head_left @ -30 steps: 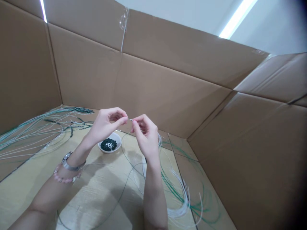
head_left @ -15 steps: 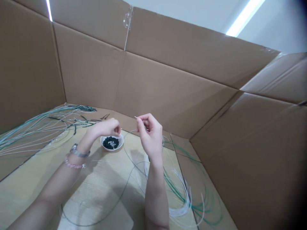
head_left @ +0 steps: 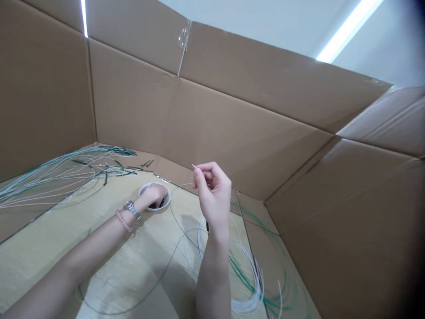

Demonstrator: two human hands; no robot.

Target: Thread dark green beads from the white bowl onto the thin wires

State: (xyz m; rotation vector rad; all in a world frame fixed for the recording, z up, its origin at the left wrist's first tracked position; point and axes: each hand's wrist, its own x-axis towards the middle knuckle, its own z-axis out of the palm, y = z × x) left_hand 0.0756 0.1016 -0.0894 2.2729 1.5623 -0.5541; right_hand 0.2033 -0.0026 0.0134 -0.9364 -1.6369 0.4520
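Well, the right hand (head_left: 213, 195) is raised above the desk (head_left: 146, 248), its fingers (head_left: 199, 172) pinching narrowly a fine needle (head_left: 193, 166), perhaps to keep it free. The left hand (head_left: 152, 196) is in a white bowl (head_left: 167, 197) of dark beads (head_left: 153, 206); I cannot tell its fingers' state.

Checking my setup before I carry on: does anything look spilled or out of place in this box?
The white and green cords to the right of the white bowl look most out of place: they sprawl in loose, tangled loops across the box floor and over its seam instead of lying gathered.
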